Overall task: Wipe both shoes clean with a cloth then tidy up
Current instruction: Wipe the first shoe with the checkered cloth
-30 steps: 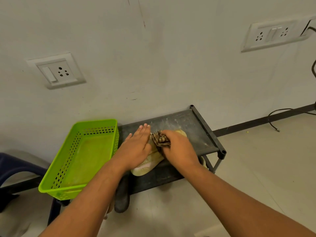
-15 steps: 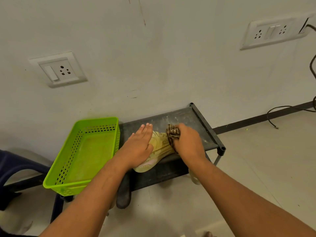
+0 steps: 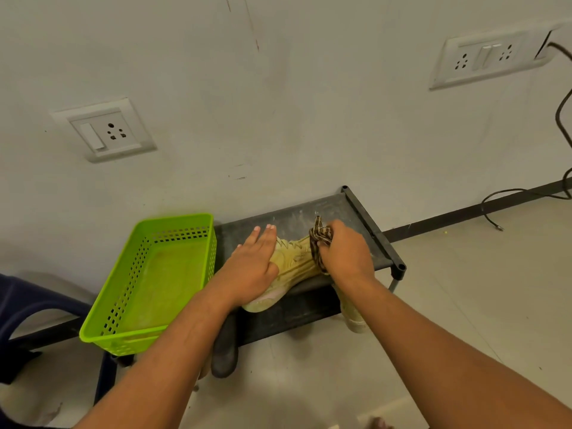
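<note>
Background: pale wall with a single socket plate on the left and a wider switch plate upper right; light tiled floor below
Rack: low dark rack standing against the wall, its top dusty with pale smears
Shoe: yellow shoe lying slantwise on the rack top, one end over the rack's near edge, the other pointing toward the far right corner
Left hand: left hand laid flat on the shoe's near-left part, fingers straight and together, pressing down, grasping nothing
Right hand: right hand clenched round the cloth, knuckles up, at the shoe's far right end
Cloth: brown patterned cloth bunched in the right fist and touching the shoe's upper
Second shoe: another yellow shoe under the rack's near right corner, mostly hidden by the right forearm
Basket: lime green slotted basket just beside the rack's left edge; what bears it cannot be told
Also: dark boot on the floor below the rack's near edge; blue chair far left; black cable trailing on the floor at right
</note>
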